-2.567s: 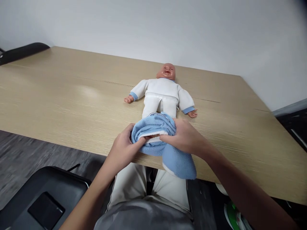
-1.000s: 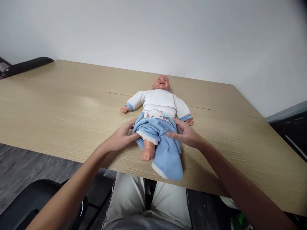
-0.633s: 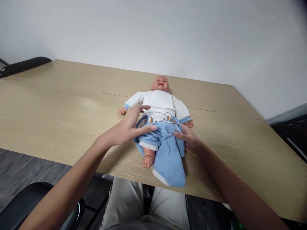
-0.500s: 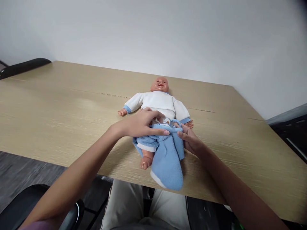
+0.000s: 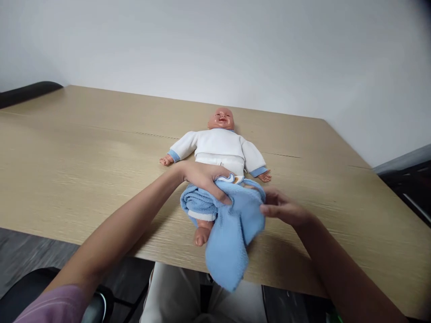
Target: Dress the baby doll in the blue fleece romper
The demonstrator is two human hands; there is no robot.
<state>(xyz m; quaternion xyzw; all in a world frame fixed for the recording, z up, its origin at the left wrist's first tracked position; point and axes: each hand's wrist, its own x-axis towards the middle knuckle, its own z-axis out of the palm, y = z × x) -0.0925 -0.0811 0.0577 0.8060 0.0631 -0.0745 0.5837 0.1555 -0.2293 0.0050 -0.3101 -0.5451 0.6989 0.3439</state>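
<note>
A baby doll (image 5: 220, 143) in a white top lies on its back on the wooden table (image 5: 84, 152), head away from me. Light blue fleece trousers (image 5: 229, 229) are bunched around its hips and legs; one bare foot sticks out, and the other trouser leg hangs loose over the table's front edge. My left hand (image 5: 204, 177) lies over the doll's hip, fingers curled on the trousers' waist. On the right side, my right hand (image 5: 283, 208) pinches the blue fabric.
A white wall runs behind the table. A dark chair (image 5: 30, 92) shows at the far left edge, another black seat (image 5: 50, 291) at the bottom left. My legs in light trousers (image 5: 175, 300) are under the table. Dark furniture (image 5: 411, 179) stands at the right.
The trousers went from over the doll's feet up to its hips. My left hand crossed over the doll's waist. Now my right hand has pulled the fabric outward to the right.
</note>
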